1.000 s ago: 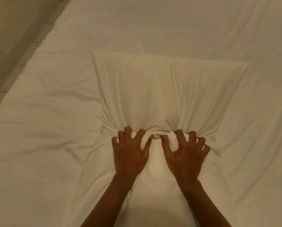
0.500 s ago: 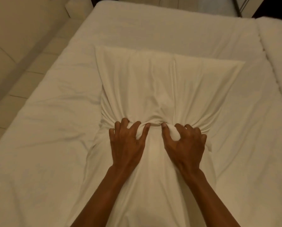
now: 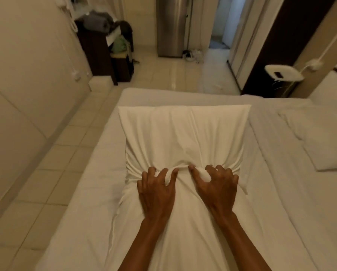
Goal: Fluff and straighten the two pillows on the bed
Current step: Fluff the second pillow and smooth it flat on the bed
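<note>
A white pillow (image 3: 183, 137) lies lengthwise along the middle of the white bed (image 3: 81, 202), its far edge close to the bed's far end. My left hand (image 3: 157, 189) and my right hand (image 3: 215, 184) sit side by side on its near half, fingers curled into a bunched fold of the pillowcase. The fabric gathers in creases toward both hands. A second white pillow (image 3: 324, 141) lies flat at the right on the adjoining bed surface.
Tiled floor (image 3: 52, 157) runs along the bed's left side, beside a cream wall. Beyond the bed's far end stand a dark cabinet (image 3: 97, 51) with bags, a metal fridge (image 3: 171, 26), an open doorway (image 3: 220, 26) and a white stand fan (image 3: 283, 73).
My view has lifted, so the room beyond the bed now shows. Both hands have closed tighter on the bunched pillowcase, and the pillow lies farther up the bed.
</note>
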Available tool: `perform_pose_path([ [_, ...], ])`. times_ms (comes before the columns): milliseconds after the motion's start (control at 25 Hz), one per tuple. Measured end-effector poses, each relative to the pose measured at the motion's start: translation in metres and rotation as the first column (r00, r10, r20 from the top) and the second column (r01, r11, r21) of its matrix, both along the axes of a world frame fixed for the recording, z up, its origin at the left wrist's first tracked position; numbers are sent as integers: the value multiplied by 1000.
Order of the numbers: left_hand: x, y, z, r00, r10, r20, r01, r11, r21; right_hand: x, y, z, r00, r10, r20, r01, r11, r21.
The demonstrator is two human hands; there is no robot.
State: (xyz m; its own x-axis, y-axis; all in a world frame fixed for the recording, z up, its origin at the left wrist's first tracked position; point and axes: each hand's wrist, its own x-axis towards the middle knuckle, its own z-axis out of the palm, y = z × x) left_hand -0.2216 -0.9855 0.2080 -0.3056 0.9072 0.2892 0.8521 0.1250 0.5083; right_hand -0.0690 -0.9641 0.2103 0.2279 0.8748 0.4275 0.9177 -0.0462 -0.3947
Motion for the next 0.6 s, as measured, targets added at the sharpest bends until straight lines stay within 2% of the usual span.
perform_pose_path([
  [240, 24, -22, 80, 994, -108, -4, 108, 986, 123, 24, -43, 91, 993, -113, 45, 109, 990, 83],
  [600, 124, -50, 130, 970, -244, 11, 232, 934, 272, 126, -87, 134, 973, -228, 34, 214, 947, 239],
])
